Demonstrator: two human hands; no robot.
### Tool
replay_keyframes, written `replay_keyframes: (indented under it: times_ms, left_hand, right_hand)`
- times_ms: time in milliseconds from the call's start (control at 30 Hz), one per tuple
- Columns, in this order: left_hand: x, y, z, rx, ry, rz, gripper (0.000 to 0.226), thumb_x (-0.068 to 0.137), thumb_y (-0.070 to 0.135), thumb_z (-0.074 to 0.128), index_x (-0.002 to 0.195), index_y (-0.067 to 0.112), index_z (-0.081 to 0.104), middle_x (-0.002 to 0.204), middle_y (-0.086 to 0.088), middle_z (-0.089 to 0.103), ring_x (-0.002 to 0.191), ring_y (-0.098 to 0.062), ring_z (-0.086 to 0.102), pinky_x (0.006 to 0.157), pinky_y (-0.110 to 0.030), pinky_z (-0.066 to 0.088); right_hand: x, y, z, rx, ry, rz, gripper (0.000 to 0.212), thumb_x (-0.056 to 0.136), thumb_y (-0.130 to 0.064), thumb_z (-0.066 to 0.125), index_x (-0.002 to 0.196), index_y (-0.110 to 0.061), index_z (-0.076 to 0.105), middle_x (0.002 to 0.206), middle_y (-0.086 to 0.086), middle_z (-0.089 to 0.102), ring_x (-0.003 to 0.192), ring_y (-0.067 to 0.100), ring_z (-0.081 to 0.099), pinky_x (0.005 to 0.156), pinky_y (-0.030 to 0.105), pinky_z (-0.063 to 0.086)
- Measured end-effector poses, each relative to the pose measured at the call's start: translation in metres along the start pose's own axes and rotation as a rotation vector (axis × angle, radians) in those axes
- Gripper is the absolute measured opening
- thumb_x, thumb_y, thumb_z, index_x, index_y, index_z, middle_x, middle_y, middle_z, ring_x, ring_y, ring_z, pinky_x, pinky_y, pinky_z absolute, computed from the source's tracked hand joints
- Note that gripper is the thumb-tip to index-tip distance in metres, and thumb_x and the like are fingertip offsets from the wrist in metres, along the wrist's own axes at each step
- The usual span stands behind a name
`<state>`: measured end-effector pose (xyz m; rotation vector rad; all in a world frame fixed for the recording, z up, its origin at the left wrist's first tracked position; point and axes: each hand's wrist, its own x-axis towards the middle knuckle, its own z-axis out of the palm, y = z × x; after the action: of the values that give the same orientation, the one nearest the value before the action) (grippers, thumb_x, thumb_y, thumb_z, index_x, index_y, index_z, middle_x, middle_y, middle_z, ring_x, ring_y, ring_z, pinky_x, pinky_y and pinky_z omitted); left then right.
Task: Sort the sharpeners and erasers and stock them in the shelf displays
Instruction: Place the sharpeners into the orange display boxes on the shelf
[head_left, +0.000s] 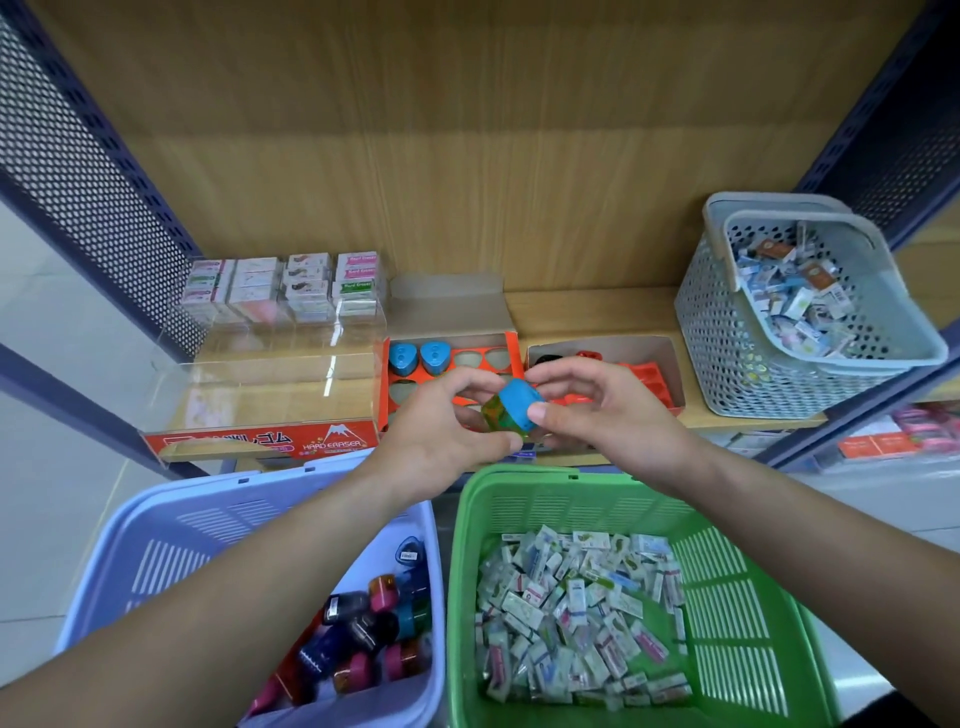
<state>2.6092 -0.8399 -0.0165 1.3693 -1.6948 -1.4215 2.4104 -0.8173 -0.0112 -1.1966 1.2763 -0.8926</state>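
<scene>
Nearest, low in view, sit 2 baskets side by side. The lilac basket (171, 512) on the L holds loose sharpeners (374, 623) in mixed colours, partly hidden by the L forearm. The green basket (727, 571) on the R holds a heap of wrapped erasers (571, 613).

Above them both hands meet at the shelf (587, 312) front edge. The L hand (441, 431) pinches a blue-capped sharpener (514, 408) w/ a clear yellow-green body. The R hand (608, 410) has its thumb on the cap end and fingers curled over it, so both hands are clamped on the same piece, held tilted in front of the orange tray (451, 371).

That tray has 2 blue sharpeners (418, 358) in its back-L slots; other visible slots are unfilled. Just R of it is an open carton (670, 364) w/ red and black pieces. L of the tray is a clear case (260, 384) marked HARD ERASER, w/ eraser packs (285, 286) stacked at its back. Far R on the shelf is a grey basket (727, 332) of more erasers.
</scene>
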Motion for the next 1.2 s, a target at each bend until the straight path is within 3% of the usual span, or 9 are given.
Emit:
replay_keyframes:
  times_ms: [100,300,400,500,633,700,800,1000,1200]
  left_hand:
    - [-0.003,0.000,-0.003,-0.006,-0.008,0.029,0.051,0.075,0.008,0.086,0.115,0.029,0.062,0.111,0.010,0.065,0.089,-0.009,0.069,0.084,-0.023,0.056]
    - [0.000,-0.001,-0.004,-0.101,-0.049,0.020,0.037,0.086,0.007,0.077,0.115,0.023,0.060,0.106,0.006,0.069,0.083,-0.007,0.068,0.081,-0.028,0.056]
    - [0.008,-0.002,-0.004,-0.075,-0.036,0.013,0.033,0.091,0.010,0.072,0.115,0.031,0.065,0.108,-0.001,0.071,0.091,-0.019,0.073,0.096,-0.044,0.056]
    - [0.013,-0.005,-0.004,-0.058,-0.036,-0.017,0.034,0.095,0.014,0.068,0.116,0.040,0.065,0.109,-0.004,0.073,0.096,-0.023,0.073,0.100,-0.047,0.053]
    - [0.014,-0.013,-0.006,0.087,-0.072,0.025,0.038,0.096,0.015,0.067,0.126,0.037,0.062,0.125,0.006,0.065,0.097,-0.010,0.071,0.097,-0.031,0.053]
    - [0.016,-0.020,-0.015,0.368,-0.073,0.053,0.045,0.094,0.022,0.067,0.136,0.033,0.057,0.129,0.012,0.060,0.106,-0.008,0.065,0.096,-0.027,0.049]
    - [0.019,-0.030,-0.033,0.799,-0.093,-0.013,0.056,0.094,0.035,0.065,0.146,0.026,0.047,0.142,0.003,0.049,0.129,-0.020,0.050,0.106,-0.032,0.041]
    - [0.021,-0.040,-0.062,0.825,-0.068,-0.109,0.051,0.094,0.034,0.061,0.143,0.028,0.048,0.141,0.002,0.048,0.130,-0.022,0.047,0.106,-0.032,0.041]
    - [0.022,-0.049,-0.085,0.761,0.028,-0.148,0.050,0.095,0.040,0.061,0.142,0.031,0.049,0.138,0.004,0.047,0.127,-0.019,0.049,0.103,-0.027,0.038]
  right_hand:
    - [0.002,-0.002,0.003,0.057,0.012,-0.003,0.024,0.093,-0.014,0.069,0.117,-0.014,0.067,0.099,0.017,0.070,0.078,0.029,0.073,0.080,0.043,0.062]
    - [0.012,0.000,0.001,0.011,0.039,0.055,0.038,0.084,-0.043,0.065,0.106,-0.011,0.064,0.096,0.015,0.072,0.078,0.024,0.072,0.081,0.051,0.059]
    - [0.013,0.001,-0.007,0.066,-0.001,-0.019,0.029,0.089,-0.025,0.069,0.116,-0.015,0.067,0.115,0.016,0.067,0.094,0.019,0.070,0.081,0.046,0.062]
    - [0.014,0.003,-0.013,0.024,-0.049,-0.081,0.037,0.087,0.000,0.072,0.117,-0.021,0.069,0.111,0.000,0.071,0.084,0.018,0.071,0.079,0.034,0.060]
    - [0.018,0.008,-0.009,-0.159,-0.012,-0.045,0.040,0.080,-0.005,0.083,0.112,-0.026,0.070,0.085,-0.008,0.077,0.072,0.012,0.072,0.069,0.028,0.054]
    - [0.028,0.014,-0.004,-0.314,0.019,-0.063,0.037,0.078,-0.014,0.086,0.108,-0.029,0.071,0.093,-0.008,0.076,0.074,0.013,0.072,0.072,0.035,0.057]
    - [0.064,0.024,0.005,-0.608,0.112,-0.108,0.037,0.075,-0.029,0.088,0.108,-0.030,0.071,0.096,-0.015,0.069,0.075,0.007,0.069,0.076,0.028,0.056]
    - [0.157,0.047,0.033,-1.004,0.229,-0.129,0.047,0.082,-0.042,0.076,0.127,-0.030,0.065,0.120,-0.001,0.065,0.107,0.024,0.064,0.088,0.034,0.052]
    - [0.191,0.078,0.041,-1.160,0.298,-0.108,0.045,0.082,-0.046,0.075,0.120,-0.026,0.063,0.116,0.003,0.067,0.110,0.030,0.063,0.088,0.039,0.045]
